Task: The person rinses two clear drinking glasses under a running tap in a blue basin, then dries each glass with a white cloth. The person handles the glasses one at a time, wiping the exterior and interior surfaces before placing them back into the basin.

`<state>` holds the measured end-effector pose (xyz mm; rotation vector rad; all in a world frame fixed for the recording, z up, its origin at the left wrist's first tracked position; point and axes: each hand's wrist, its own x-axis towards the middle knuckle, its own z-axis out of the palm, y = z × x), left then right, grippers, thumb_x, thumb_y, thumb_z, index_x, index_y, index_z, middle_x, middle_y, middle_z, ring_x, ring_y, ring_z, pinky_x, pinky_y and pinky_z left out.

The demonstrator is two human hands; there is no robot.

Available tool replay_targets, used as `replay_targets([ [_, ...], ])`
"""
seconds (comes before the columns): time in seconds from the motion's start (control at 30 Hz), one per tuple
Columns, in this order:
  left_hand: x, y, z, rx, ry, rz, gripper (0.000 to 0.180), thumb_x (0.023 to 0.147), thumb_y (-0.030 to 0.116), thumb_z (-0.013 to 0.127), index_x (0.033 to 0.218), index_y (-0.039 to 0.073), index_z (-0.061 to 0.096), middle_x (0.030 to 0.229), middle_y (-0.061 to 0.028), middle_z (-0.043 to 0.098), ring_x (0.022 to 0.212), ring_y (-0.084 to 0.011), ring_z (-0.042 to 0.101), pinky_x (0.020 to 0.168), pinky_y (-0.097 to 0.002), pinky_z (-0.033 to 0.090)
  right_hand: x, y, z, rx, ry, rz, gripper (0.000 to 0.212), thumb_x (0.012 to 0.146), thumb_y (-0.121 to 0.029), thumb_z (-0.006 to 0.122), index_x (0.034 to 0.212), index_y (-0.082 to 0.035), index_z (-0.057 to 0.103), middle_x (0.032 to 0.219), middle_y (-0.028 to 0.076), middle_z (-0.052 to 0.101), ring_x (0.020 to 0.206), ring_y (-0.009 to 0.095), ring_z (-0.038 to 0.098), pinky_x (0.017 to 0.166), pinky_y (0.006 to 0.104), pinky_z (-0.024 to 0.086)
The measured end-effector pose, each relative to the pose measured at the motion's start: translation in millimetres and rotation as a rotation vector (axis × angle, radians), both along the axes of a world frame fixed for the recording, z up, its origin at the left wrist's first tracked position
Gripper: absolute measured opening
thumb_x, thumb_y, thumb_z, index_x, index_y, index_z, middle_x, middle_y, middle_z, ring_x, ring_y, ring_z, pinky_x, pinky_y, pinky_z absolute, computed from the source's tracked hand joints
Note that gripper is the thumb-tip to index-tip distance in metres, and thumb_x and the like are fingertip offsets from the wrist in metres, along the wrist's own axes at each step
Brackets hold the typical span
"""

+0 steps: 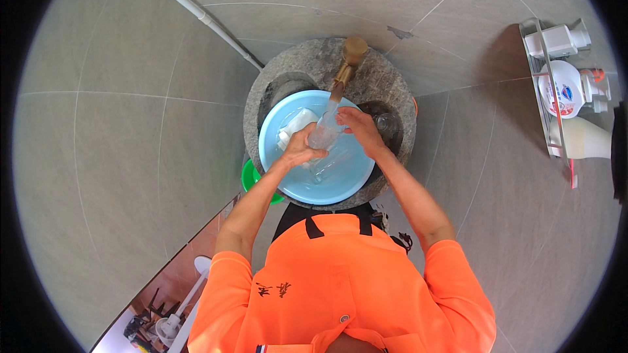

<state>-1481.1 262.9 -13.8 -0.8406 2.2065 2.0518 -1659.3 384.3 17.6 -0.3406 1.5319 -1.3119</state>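
Clear glass (325, 132) held tilted under brass tap (347, 65), over light-blue basin (353, 180) in round stone sink (392, 85). Left hand (302, 148) clasped round lower body of glass; right hand (358, 127) gripping upper part near mouth, fingers curled on it. Probably light, rigid, breakable, slick when wet; best taken round the body with both hands, not by the rim. Second clear glass lying in basin just below hands. White cloth or sponge (294, 124) at basin's left edge. Green bowl (252, 180) peeking out beneath.

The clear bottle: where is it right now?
In the head view, the clear bottle sits centre frame between both hands, under the brass tap, above the blue basin.
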Motion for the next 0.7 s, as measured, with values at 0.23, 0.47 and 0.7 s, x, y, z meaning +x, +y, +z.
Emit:
replay_targets([
  [0.23, 11, 14, 15, 0.625, -0.103, 0.146, 0.052, 0.083, 0.031, 0.066, 0.126, 0.007, 0.05, 0.09, -0.0099, 0.064, 0.079, -0.0201, 0.065, 0.066, -0.0304, 0.052, 47, -8, -11, -0.022, -0.1, -0.04, 0.047, 0.093, -0.033, 0.061, 0.127, -0.002, 0.054, 0.115, 0.01, 0.061, 0.104, 0.017, 0.058, 0.088, 0.0304, 0.045],
  [0.47, 16, 17, 21, 0.99, -0.26, 0.254, 0.072, 0.088, 0.065, 0.048, 0.122, 0.002, 0.045, 0.081, -0.0177, 0.064, 0.069, -0.0288, 0.067, 0.063, -0.0404, 0.056, 53, -16, -40, 0.089, -0.064, 0.009, 0.044, 0.091, -0.04, 0.062, 0.111, -0.002, 0.056, 0.098, 0.007, 0.06, 0.086, 0.015, 0.057, 0.078, 0.033, 0.047],
  [0.7, 15, 18, 11, 1.324, -0.222, 0.33, 0.075, 0.09, 0.066, 0.043, 0.126, 0.0, 0.042, 0.085, -0.0231, 0.063, 0.069, -0.0345, 0.065, 0.058, -0.0445, 0.055, 66, -19, -29, 0.179, -0.091, -0.146, 0.042, 0.093, -0.041, 0.059, 0.11, -0.003, 0.056, 0.1, 0.008, 0.057, 0.08, 0.018, 0.058, 0.069, 0.0326, 0.05],
])
